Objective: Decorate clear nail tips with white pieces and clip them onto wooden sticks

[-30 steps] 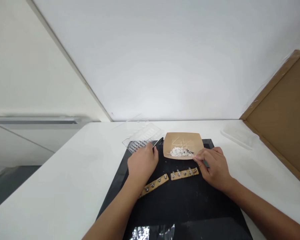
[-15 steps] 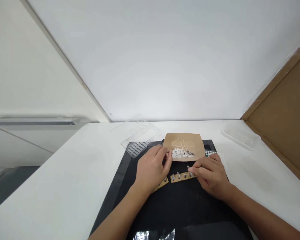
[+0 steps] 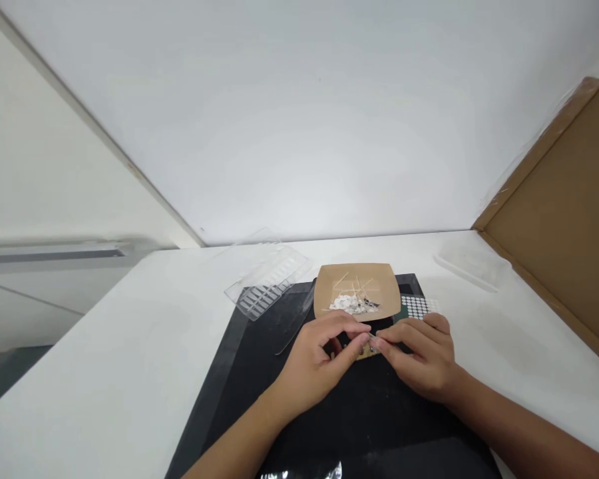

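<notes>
My left hand (image 3: pixel 317 362) and my right hand (image 3: pixel 422 352) meet fingertip to fingertip above the black mat (image 3: pixel 379 426). Between their pinched thumbs and forefingers is a small, slim, clear-grey piece (image 3: pixel 371 336); its exact kind is too small to make out. Just below the fingers lies a yellowish strip (image 3: pixel 367 354) with small metallic pieces on it, largely covered by my hands. Behind them, a brown cardboard tray (image 3: pixel 322 293) contains white scraps (image 3: pixel 349 305) and several thin sticks.
Clear plastic trays with slots (image 3: pixel 264 293) overlap the mat's back left corner. A sheet of white dots (image 3: pixel 416 307) lies right of the tray. Farther right are a clear plastic lid (image 3: pixel 472 266) and a cardboard panel (image 3: pixel 554 193). A thin dark curved tool (image 3: pixel 292 339) rests on the mat.
My left hand has moved right, away from the cardboard tray's edge, to meet my right hand at the small piece. The view has shifted slightly, and the curved tool is now uncovered.
</notes>
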A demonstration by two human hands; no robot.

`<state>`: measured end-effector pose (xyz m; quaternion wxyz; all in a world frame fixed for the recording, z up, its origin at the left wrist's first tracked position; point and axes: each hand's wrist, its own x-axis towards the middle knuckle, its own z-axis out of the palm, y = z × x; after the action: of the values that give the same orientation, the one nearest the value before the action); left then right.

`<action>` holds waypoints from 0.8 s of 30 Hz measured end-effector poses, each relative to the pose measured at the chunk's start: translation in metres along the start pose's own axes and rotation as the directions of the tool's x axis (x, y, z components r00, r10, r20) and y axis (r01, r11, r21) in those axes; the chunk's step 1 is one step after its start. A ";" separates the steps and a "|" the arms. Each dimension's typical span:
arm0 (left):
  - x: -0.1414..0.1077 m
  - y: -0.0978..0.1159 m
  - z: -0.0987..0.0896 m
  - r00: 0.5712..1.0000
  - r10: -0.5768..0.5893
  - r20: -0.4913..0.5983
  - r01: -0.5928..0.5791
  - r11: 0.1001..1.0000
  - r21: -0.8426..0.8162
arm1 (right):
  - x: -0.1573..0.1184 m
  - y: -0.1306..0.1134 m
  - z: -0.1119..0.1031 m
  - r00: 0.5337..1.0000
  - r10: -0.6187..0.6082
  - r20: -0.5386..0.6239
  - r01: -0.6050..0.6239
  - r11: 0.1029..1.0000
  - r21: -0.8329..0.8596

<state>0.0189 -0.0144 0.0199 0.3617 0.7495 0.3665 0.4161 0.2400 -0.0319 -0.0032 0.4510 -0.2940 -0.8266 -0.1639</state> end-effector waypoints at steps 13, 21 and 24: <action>-0.006 0.001 0.007 0.964 -0.242 0.111 0.265 0.902 -0.340 | 0.008 -0.003 -0.003 0.998 -0.035 -0.045 0.037 0.999 0.036; -0.007 0.005 0.008 0.953 -0.286 0.105 0.304 0.874 -0.378 | 0.009 -0.003 -0.006 1.000 0.009 -0.011 -0.008 0.996 0.088; -0.007 0.005 0.008 0.945 -0.314 0.093 0.326 0.874 -0.360 | 0.007 -0.001 -0.006 0.998 0.039 0.039 -0.045 0.989 0.144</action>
<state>0.0250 -0.0250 0.0184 0.5661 0.6034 0.3942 0.4002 0.2404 -0.0338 0.0063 0.4596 -0.2808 -0.8379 -0.0888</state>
